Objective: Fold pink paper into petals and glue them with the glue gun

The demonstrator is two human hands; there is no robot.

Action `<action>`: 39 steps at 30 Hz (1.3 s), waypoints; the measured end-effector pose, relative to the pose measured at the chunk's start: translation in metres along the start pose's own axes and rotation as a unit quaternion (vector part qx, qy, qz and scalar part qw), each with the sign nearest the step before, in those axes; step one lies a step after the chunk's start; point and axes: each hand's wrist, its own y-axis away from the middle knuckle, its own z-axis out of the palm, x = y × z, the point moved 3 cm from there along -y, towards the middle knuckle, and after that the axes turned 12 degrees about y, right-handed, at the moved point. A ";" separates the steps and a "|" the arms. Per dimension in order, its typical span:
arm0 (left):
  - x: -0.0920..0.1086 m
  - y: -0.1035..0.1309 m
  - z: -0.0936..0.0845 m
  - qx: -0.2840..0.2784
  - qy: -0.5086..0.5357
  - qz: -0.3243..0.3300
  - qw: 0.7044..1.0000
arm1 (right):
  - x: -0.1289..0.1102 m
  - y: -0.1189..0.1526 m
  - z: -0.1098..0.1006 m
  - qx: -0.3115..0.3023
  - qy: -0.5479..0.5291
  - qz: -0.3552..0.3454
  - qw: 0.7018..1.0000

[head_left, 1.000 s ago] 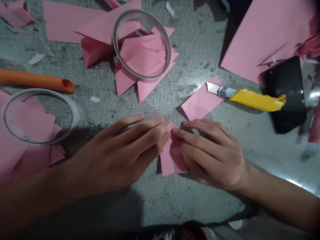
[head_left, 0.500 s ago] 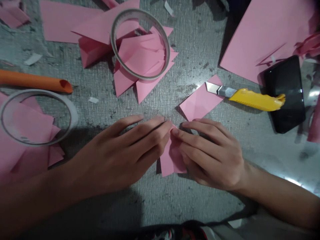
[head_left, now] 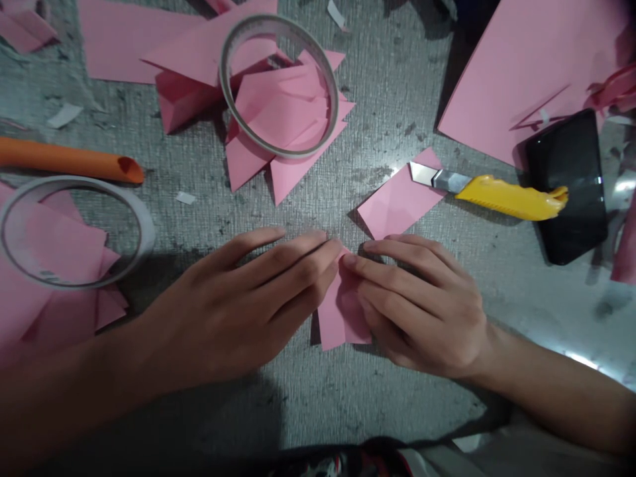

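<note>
Head view: left hand [head_left: 248, 305] and right hand [head_left: 430, 301] closed on folded pink paper [head_left: 332, 321], tip and long axis forward.

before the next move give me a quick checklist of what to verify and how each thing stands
1. Left hand on paper: ok, at its top.
2. Right hand on paper: ok, also near the top.
3. Paper's top lined up: cannot tell, mostly covered.
4. Blade retracted: not ok, it is bare, over the strip.
5. Cutter apart from both hands: ok.
</note>
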 end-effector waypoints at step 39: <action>0.004 0.000 0.001 -0.040 -0.120 0.042 0.991 | -0.007 -0.005 -0.011 0.028 0.080 0.023 0.996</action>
